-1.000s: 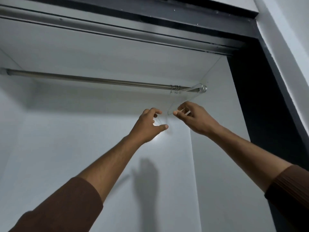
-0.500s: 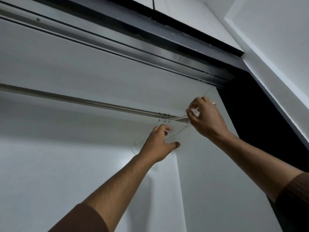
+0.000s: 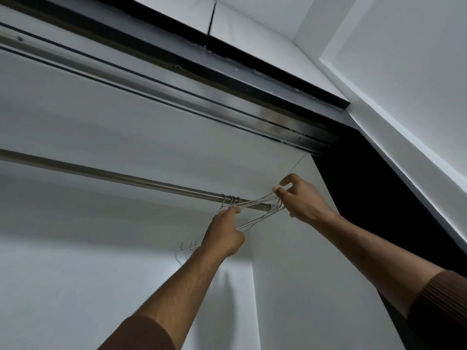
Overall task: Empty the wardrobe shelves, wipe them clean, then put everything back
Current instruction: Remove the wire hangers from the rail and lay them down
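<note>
Several thin wire hangers point(image 3: 255, 210) hang bunched by their hooks on the metal clothes rail point(image 3: 121, 178), near its right end inside the white wardrobe. My left hand point(image 3: 223, 234) grips the lower wires of the hangers from below. My right hand point(image 3: 302, 199) pinches the hangers' right corner close to the wardrobe's right wall. The hangers' left ends point(image 3: 188, 246) stick out behind my left wrist.
The wardrobe's dark sliding-door track point(image 3: 227, 97) runs overhead. A black door frame point(image 3: 379, 198) borders the right side, with a white room wall point(image 3: 404, 84) beyond it. The white back panel point(image 3: 88, 274) lies below the rail.
Both hands rose to the hangers on the rail. My left hand closed on the lower wires, my right hand shifted along the hangers' right end. The view tilted upward.
</note>
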Motion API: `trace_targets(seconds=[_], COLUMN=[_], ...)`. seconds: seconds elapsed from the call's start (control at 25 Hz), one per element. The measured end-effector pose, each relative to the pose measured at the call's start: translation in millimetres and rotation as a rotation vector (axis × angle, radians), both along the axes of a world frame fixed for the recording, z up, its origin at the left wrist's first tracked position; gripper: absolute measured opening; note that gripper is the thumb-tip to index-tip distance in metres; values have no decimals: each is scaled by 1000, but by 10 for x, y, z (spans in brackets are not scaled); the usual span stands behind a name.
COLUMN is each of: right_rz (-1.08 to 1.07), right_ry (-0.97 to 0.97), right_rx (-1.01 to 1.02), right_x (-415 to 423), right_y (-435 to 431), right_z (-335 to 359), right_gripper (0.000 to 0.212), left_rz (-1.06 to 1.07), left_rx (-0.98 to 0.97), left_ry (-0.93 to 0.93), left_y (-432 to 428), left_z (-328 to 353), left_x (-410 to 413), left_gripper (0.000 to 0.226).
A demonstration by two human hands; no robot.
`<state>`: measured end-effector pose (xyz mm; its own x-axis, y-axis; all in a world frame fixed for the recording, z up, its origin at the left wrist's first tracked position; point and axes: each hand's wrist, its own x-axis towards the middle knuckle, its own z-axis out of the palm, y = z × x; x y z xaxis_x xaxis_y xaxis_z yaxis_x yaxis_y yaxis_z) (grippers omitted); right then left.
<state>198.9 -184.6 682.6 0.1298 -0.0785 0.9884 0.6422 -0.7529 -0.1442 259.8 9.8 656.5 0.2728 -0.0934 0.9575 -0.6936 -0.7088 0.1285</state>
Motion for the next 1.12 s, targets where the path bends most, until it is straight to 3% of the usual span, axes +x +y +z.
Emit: trace_targets(seconds=[0.16, 0.24, 0.36, 0.48, 0.64, 0.72, 1.0, 1.12], right_rz=[-127, -217, -257, -285, -325, -324, -373, -387], right_ry=[34, 74, 165, 190, 141, 138, 141, 157], right_rx=[-72, -109, -136, -177, -197, -183, -132, -111], right_x=[-1, 25, 139, 285, 375, 336, 73, 69], right_y=[114, 180, 280, 392, 507, 544, 596, 567], right_z=[70, 65, 49, 10, -84, -97, -151, -356], right_gripper=[34, 23, 10, 12, 12, 14, 13, 14], left_rz=[4, -71, -237, -425, -711, -753, -862, -864], left_rx=[-209, -297, -414, -547, -688, -751, -756, -740], left_ry=[146, 204, 282, 380, 404, 380, 390, 416], left_y=[-13, -61, -162, -241, -272, -262, -189, -227], left_z=[62, 74, 60, 43, 105, 142, 198, 44], left_x=[143, 209, 307, 379, 509, 510, 239, 205], left_gripper=[34, 47, 39, 64, 51, 44, 14, 15])
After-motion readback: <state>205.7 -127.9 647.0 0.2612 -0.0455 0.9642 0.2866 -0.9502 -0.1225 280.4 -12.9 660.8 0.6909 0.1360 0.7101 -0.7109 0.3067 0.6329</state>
